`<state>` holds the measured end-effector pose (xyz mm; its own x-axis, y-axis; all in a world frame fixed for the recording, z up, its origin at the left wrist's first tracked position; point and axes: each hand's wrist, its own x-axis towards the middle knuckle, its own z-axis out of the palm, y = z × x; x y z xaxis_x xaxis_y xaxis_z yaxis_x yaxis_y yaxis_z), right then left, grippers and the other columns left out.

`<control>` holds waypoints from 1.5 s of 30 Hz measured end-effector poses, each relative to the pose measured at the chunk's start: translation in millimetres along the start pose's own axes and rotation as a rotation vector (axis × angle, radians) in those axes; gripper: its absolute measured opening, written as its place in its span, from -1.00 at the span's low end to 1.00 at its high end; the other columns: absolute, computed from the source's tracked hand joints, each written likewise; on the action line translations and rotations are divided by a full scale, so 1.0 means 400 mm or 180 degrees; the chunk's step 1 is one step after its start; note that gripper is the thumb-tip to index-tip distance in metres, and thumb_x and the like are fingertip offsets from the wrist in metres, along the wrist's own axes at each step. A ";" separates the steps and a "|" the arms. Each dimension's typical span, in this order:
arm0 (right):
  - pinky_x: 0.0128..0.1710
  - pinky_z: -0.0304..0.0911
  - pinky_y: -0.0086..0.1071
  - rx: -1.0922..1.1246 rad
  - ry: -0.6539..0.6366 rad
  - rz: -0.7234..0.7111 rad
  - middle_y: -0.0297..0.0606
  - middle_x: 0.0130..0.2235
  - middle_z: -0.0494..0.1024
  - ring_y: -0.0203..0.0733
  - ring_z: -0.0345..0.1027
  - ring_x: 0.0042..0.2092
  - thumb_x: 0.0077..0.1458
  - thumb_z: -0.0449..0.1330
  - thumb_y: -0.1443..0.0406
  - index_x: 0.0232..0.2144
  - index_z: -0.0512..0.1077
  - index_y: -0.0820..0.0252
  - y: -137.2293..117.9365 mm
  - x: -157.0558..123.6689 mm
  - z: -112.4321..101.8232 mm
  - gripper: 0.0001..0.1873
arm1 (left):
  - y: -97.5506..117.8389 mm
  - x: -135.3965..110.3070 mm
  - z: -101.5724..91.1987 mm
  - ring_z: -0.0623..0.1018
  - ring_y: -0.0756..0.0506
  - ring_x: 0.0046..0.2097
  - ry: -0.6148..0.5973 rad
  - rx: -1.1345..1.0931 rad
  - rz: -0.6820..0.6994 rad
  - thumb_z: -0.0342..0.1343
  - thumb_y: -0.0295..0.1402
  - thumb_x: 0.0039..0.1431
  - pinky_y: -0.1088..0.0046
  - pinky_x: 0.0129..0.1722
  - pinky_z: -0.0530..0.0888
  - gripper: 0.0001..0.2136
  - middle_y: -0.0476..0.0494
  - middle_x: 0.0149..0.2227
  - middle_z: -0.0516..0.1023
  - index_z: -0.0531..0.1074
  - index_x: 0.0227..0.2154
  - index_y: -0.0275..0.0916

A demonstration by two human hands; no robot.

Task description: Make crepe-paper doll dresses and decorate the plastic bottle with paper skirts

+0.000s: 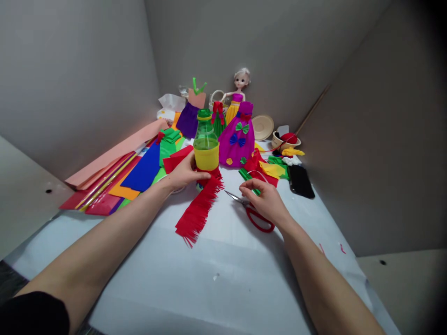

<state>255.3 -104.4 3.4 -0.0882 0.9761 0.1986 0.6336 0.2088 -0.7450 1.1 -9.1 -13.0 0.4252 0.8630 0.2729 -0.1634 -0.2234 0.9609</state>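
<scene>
Green bottle: stands (204,135) on the desk (209,302); everything below is placed by it.
Yellow band: already around the bottle's body (206,158).
Red fringed strip: gathered at the bottle's lower part, under the band, with a long loose tail (200,209) running toward the wearer; its right edge is cut into fringe.
Left hand: on the bottle's left side (184,173), grip closed on its lower part, thumb over the red strip; the far fingers are hidden.
Right hand: raised to the right of the bottle (264,197), apart from it, thumb and fingertips drawn together; whether they grasp anything I cannot tell.
Scissors: below the right hand, tips toward the bottle (238,198), not in use.
Purple dress: behind and right of the bottle (237,139), bows already on it.
Done: yellow band on, fringe cut, strip begun around the bottle, I judge.
Left: the loose tail is not yet wound or fixed; judging by that length, the red layer is only partway.
</scene>
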 end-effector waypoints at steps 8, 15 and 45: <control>-0.25 0.28 -0.34 0.0020 0.0041 0.0057 -0.25 -0.34 0.58 -0.19 0.44 -0.31 0.16 0.15 0.13 -0.32 0.48 0.19 0.029 0.001 0.000 -0.75 | -0.012 0.005 0.019 0.46 -0.33 0.14 0.0078 0.0137 0.0052 0.49 -0.32 -0.25 0.16 0.06 0.44 -0.28 -0.22 0.08 0.50 0.34 0.04 -0.17; -0.04 0.27 -0.23 0.0189 0.0220 -0.0157 -0.20 -0.20 0.58 -0.14 0.44 -0.14 0.12 0.21 0.13 -0.24 0.48 0.18 0.026 0.001 0.022 -0.74 | -0.001 0.003 0.030 0.48 -0.34 0.13 -0.0174 -0.0196 -0.0083 0.51 -0.34 -0.31 0.18 0.04 0.46 -0.28 -0.26 0.06 0.53 0.38 0.00 -0.18; 0.08 0.26 -0.22 0.1568 -0.1090 -0.0154 -0.23 0.05 0.50 -0.10 0.37 0.08 0.02 0.29 0.17 0.02 0.36 0.08 -0.055 0.122 0.042 -0.51 | 0.009 -0.044 0.095 0.49 -0.39 0.14 -0.0481 -0.1619 -0.0692 0.47 -0.28 -0.21 0.15 0.13 0.43 -0.35 -0.34 0.08 0.54 0.48 0.03 -0.27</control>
<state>224.0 -60.4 18.7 -0.4025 0.9116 0.0842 0.1991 0.1769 -0.9639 26.8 -42.3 -12.7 0.6132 0.7820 0.1110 -0.4501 0.2304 0.8628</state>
